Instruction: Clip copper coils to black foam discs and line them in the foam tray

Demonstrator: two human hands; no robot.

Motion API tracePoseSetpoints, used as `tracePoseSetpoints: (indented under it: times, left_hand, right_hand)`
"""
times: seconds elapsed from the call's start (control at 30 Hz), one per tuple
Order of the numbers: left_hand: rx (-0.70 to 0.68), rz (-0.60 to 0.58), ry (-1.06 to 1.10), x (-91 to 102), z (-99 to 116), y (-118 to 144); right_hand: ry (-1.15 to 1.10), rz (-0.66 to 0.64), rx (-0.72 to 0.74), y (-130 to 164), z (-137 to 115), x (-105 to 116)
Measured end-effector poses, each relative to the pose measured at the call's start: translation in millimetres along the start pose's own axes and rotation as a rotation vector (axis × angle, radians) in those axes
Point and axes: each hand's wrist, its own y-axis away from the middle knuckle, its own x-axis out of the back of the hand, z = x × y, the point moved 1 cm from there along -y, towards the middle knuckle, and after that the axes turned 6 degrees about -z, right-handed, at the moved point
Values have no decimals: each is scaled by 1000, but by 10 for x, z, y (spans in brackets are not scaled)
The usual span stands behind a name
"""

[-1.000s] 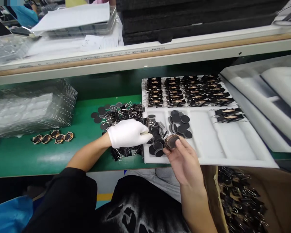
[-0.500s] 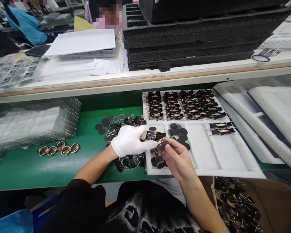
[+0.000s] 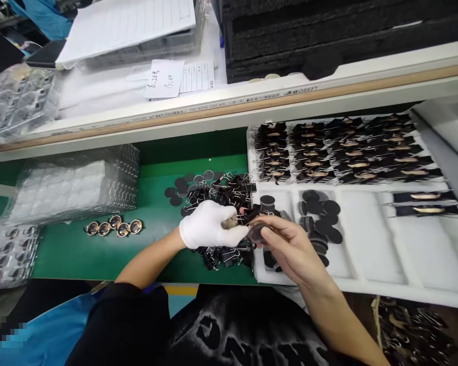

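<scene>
My left hand [image 3: 208,226], in a white glove, is closed on a black binder clip [image 3: 250,216], whose wire handles lie by the thumb and fingers. My bare right hand [image 3: 286,244] pinches a dark round disc [image 3: 257,232] between thumb and fingers, right against the left fingertips. The fingers partly hide what lies between the two hands. Below and behind the left hand is a heap of black binder clips [image 3: 229,190], with loose dark discs [image 3: 181,184] at its far left side. More dark discs [image 3: 322,216] lie in a white foam tray [image 3: 377,239] beside the right hand.
Clipped pieces with tan parts [image 3: 351,152] fill the tray's far rows. Small gold-rimmed round pieces [image 3: 114,227] lie on the green table [image 3: 152,254] at left, near stacked clear plastic trays [image 3: 80,188]. A white shelf edge [image 3: 198,114] crosses above. A box of clips [image 3: 412,325] stands lower right.
The view has moved closer and tilted down, so the tray and shelf look larger. Both hands stay together, and the right hand still pinches the disc against the left fingertips.
</scene>
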Motion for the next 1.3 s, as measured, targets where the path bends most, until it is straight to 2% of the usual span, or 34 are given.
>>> tracePoseSetpoints:
  times: [0.2,0.27,0.33,0.43,0.5,0.6,0.7,0.77,0.83,0.93,1.03,1.2,1.3]
  left_hand:
    - [172,-162,100,148,-54,-15]
    - [193,-199,100,188,-58,-30]
    - [181,-223,76,240,-59,-35]
    - [194,-247,38,398,-132,55]
    - [311,-234,31,568,-279,221]
    - [601,-192,2,831,-621,597]
    - [816,-317,-51,964,-953,926]
    - [871,-441,-100,974,-1110,1024]
    - [890,-489,-166,953,-1215,1034]
    - [907,-410,-270,896,-1298,997]
    - [905,-306,-350,815,-1315,1017]
    - [983,-97,-408,756,-1365,1099]
    - [1076,17,-399,804,-1510,973]
  right_hand:
    - [274,157,19,-40,-147,248]
    - [322,157,-20,-82,-200,317]
    - [327,102,-66,-124,-252,336]
    - [354,-81,-124,-152,-362,274]
    - [400,-206,-165,-146,-455,212]
    - [453,-303,-237,-163,-572,151]
    - [557,-337,-302,-314,-582,81]
    - [605,-397,-320,-496,-511,-23]
    - [617,-481,-312,-705,-402,-176]
    - [666,-565,-278,-978,-261,-425]
    - [708,-590,-232,-1121,-221,-602]
    - [646,-611,-215,-1138,-239,-672]
    - [655,-596,-248,-1213,-212,-695]
